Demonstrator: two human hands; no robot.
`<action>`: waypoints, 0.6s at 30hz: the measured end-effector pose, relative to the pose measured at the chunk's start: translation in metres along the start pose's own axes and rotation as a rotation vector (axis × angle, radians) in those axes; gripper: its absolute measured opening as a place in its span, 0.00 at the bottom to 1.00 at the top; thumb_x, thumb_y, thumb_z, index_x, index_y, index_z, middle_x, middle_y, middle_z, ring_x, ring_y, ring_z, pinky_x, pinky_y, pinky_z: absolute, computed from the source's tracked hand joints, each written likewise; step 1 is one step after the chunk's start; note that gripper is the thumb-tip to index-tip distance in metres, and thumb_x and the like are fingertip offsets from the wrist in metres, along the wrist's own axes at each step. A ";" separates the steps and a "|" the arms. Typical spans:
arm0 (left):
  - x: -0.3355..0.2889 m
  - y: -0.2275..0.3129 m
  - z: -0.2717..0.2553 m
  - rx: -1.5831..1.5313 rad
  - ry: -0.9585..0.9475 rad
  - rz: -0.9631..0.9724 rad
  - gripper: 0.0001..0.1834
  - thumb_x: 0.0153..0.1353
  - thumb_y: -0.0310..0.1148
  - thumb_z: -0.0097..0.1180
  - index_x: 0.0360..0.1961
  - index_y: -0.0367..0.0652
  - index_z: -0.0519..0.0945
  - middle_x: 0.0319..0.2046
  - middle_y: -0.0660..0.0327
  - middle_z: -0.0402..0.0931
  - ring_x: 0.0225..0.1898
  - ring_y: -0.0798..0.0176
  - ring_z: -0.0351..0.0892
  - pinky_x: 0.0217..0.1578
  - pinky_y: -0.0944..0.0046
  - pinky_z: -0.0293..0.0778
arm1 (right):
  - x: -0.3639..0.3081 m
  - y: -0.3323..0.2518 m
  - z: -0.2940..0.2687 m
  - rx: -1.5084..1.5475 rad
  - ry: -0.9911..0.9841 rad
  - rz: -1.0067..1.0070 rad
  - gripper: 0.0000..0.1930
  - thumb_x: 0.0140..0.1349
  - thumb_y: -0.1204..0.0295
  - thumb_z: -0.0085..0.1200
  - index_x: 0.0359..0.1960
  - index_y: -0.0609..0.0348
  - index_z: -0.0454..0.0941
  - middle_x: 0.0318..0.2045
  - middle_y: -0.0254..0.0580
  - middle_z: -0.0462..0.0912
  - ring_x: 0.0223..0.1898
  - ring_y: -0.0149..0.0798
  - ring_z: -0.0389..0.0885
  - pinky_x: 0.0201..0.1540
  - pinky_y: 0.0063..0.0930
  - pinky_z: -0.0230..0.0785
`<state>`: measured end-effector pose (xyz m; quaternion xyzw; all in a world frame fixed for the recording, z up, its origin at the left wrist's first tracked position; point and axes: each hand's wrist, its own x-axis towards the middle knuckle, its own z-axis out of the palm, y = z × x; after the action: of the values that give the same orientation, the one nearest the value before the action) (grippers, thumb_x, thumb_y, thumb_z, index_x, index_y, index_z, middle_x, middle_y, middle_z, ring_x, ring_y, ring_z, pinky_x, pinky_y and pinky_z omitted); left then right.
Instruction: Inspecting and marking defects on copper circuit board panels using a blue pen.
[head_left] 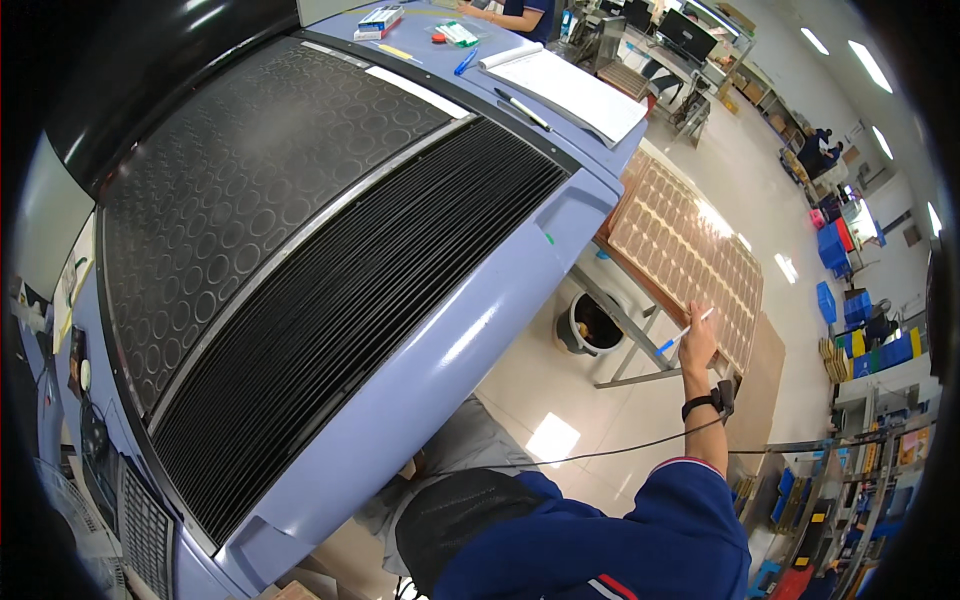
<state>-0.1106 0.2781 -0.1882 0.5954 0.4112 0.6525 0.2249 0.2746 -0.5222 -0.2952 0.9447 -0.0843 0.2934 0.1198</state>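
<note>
My right hand [698,345] reaches out to the right, fingers closed round a slim white pen [672,342] with a blue end. Its fingers are at the near edge of a flat amber panel [665,240] marked with rows of pale rectangular cells; whether they also grip the panel cannot be made out. A black strap with a small device [722,398] circles that wrist, and a dark cable runs from it. The panel lies on a low metal-legged stand [640,378]. My left hand does not show; my body and sleeve fill the lower middle.
Left of me stands a large blue-lilac machine [440,345] with a black slatted bed [370,310]. A notepad [570,90], a pen [522,108] and small boxes [380,20] lie on its top. A bin [590,325] stands beneath. Shelves [860,500] are at right; people work farther off.
</note>
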 end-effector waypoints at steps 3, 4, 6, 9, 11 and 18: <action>0.030 0.021 0.022 -0.114 -0.007 0.084 0.19 0.72 0.39 0.48 0.36 0.31 0.79 0.29 0.53 0.77 0.29 0.61 0.75 0.29 0.61 0.73 | 0.032 -0.031 -0.059 0.116 -0.120 0.218 0.16 0.66 0.72 0.53 0.56 0.50 0.78 0.36 0.47 0.87 0.39 0.50 0.86 0.38 0.43 0.76; 0.034 0.024 0.032 -0.158 -0.023 0.091 0.20 0.72 0.40 0.48 0.35 0.30 0.79 0.28 0.52 0.77 0.28 0.61 0.75 0.28 0.62 0.73 | 0.048 -0.006 -0.055 0.066 0.074 0.329 0.15 0.63 0.72 0.56 0.52 0.49 0.80 0.27 0.43 0.85 0.28 0.47 0.86 0.29 0.41 0.74; 0.039 0.023 0.045 -0.212 -0.055 0.091 0.21 0.71 0.41 0.50 0.33 0.29 0.80 0.26 0.52 0.77 0.26 0.61 0.76 0.26 0.62 0.73 | 0.095 0.048 -0.060 0.107 0.383 0.306 0.12 0.61 0.70 0.58 0.47 0.51 0.81 0.26 0.44 0.84 0.26 0.49 0.84 0.28 0.42 0.71; 0.036 0.021 0.051 -0.262 -0.085 0.080 0.24 0.71 0.42 0.52 0.30 0.27 0.81 0.23 0.51 0.77 0.23 0.61 0.76 0.23 0.63 0.74 | 0.173 0.055 -0.144 0.093 0.791 0.423 0.11 0.66 0.66 0.56 0.44 0.59 0.81 0.25 0.50 0.83 0.26 0.47 0.81 0.30 0.40 0.70; 0.034 0.023 0.059 -0.287 -0.099 0.044 0.25 0.71 0.42 0.53 0.29 0.26 0.81 0.22 0.51 0.78 0.21 0.60 0.76 0.22 0.63 0.74 | 0.195 0.086 -0.187 0.590 0.807 0.589 0.17 0.73 0.61 0.50 0.42 0.66 0.79 0.29 0.42 0.84 0.31 0.40 0.81 0.36 0.35 0.71; 0.040 0.001 0.050 0.075 -0.416 -0.104 0.22 0.73 0.44 0.47 0.34 0.32 0.79 0.24 0.53 0.77 0.24 0.61 0.75 0.27 0.63 0.72 | 0.144 -0.059 -0.252 2.153 0.336 0.511 0.10 0.74 0.71 0.46 0.47 0.67 0.75 0.43 0.44 0.84 0.42 0.39 0.85 0.53 0.32 0.81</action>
<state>-0.0696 0.3229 -0.1663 0.7032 0.4102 0.4871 0.3161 0.2705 -0.4093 -0.0212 0.4591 0.0395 0.3534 -0.8141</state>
